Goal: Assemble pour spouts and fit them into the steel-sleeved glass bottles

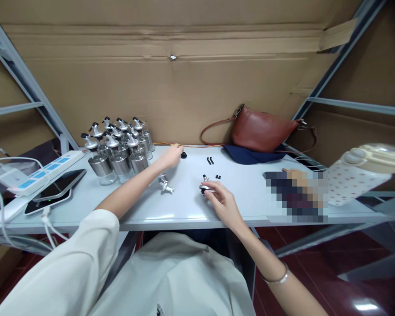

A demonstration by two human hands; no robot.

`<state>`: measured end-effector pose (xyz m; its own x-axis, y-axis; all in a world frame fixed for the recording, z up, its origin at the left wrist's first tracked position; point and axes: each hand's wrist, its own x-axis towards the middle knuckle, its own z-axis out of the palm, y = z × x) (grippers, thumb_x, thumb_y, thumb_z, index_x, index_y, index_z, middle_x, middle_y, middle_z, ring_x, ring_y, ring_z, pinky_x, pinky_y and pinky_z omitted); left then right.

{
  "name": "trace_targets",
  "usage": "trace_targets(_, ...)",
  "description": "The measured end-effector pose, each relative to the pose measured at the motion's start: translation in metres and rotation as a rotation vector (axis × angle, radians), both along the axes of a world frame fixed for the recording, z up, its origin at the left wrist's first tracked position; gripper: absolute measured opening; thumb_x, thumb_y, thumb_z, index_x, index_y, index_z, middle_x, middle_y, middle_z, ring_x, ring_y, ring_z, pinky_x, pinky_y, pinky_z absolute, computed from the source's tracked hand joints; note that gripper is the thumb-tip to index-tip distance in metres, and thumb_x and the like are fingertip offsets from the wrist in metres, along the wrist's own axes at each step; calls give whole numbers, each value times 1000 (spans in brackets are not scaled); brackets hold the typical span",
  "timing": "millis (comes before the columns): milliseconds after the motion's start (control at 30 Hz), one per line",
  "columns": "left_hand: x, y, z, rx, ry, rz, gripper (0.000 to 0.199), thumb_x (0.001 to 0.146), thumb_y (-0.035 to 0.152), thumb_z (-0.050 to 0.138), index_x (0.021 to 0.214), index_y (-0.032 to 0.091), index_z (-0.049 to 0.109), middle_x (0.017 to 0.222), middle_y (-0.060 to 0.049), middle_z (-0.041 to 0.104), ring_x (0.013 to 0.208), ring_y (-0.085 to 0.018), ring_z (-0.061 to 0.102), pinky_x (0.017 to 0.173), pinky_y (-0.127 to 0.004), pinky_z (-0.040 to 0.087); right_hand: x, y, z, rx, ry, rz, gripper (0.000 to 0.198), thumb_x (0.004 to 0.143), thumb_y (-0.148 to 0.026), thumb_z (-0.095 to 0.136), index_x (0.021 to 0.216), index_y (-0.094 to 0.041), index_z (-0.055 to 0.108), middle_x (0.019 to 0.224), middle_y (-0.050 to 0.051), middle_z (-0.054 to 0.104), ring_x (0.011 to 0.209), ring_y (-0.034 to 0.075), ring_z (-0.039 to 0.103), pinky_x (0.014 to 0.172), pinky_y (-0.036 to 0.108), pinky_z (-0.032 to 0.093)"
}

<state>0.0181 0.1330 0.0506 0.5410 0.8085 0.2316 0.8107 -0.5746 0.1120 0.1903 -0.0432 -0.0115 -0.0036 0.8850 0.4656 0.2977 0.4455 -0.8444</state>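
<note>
My right hand (222,201) pinches a silver and black pourer top (204,188) just above the table's front part. Farther back, my left hand (174,153) reaches over the table with its fingers bent together; whether anything is between them is hidden. Close beside those fingertips lies a round black stopper (183,155). A second silver pourer top (165,182) rests on its side between my arms. Two small black caps (218,177) are just beyond my right hand, and two thin black strips (210,161) lie behind them.
Several glass and steel oil bottles (120,160) with pourer tops stand at the left. Beyond them are a power strip (49,171) and phone (61,185). A brown bag (263,129) on dark blue cloth (246,154) and a dotted tumbler (358,180) occupy the right.
</note>
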Motion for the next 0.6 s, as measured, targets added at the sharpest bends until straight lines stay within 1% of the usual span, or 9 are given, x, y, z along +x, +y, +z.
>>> trace_targets(167,47,17,-7,-31,34,-97,31,85,11,46,112,16,59,119,-13,57,113,-23,54,95,-33,42,0,0,-1,-50,-7,-11,23,85,-32,54,103,-21,64,104,9,66,90,19,63,74,32,52)
trace_targets(267,75,25,-9,-60,28,-112,24,85,17,51,105,14,64,112,-14,63,108,-24,57,93,-33,42,-1,-1,1,-54,-15,-7,23,85,-32,54,102,-21,64,103,8,67,89,19,63,74,33,52)
trace_targets(333,89,29,-12,-82,14,-106,21,84,21,55,100,13,66,105,-15,65,103,-25,59,89,-33,43,-1,-1,1,-58,-18,-9,22,85,-31,54,101,-21,64,103,8,67,89,19,63,73,32,52)
trace_targets(467,102,28,-21,-127,-43,-112,20,82,24,58,98,15,66,101,-12,68,95,-22,61,82,-30,44,-1,-2,3,-56,-31,-19,21,84,-30,54,101,-21,64,103,8,66,81,17,62,72,31,51)
trace_targets(533,105,26,-23,-145,-75,-115,15,82,21,57,93,16,67,97,-10,69,91,-21,62,79,-28,44,-2,-3,5,-55,-43,-23,21,84,-31,54,100,-21,64,103,8,66,80,17,62,71,31,50)
trace_targets(600,105,23,-22,-153,-112,-117,12,80,16,56,85,15,67,92,-10,70,87,-20,62,78,-28,44,-2,-3,6,-52,-48,-26,20,85,-31,53,98,-21,64,102,8,66,84,18,62,71,31,50)
